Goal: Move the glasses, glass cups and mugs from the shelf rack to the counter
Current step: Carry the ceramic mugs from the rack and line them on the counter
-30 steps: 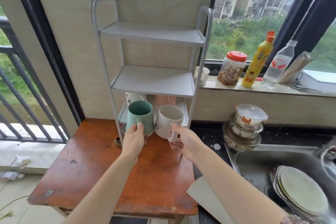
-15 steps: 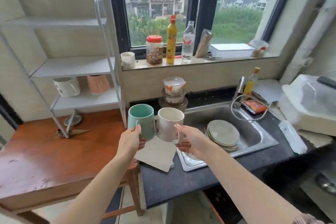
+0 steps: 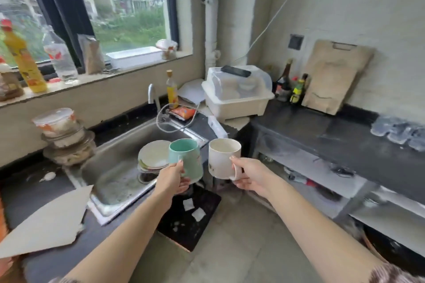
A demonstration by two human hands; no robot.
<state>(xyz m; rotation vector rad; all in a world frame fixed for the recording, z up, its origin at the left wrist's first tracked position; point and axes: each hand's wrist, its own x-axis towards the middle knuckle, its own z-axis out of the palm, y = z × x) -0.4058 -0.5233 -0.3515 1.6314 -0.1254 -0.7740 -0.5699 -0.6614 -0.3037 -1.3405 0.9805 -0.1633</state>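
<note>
Head-worn view, down over sink (image 3: 119, 167)

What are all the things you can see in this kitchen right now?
green mug: one, teal, held in the air by the sink
white mug: one, cream, held in the air beside it
plates: a stack, pale, in the sink
food containers: a stack, clear, left of the sink
yellow bottle: one, on the windowsill
clear bottle: one, on the windowsill
dish box: one, white, corner counter
cutting board: one, tan, leaning on the wall
glass cups: several, clear, blurred, dark counter far right
left hand: holds the green mug
right hand: holds the white mug
</note>
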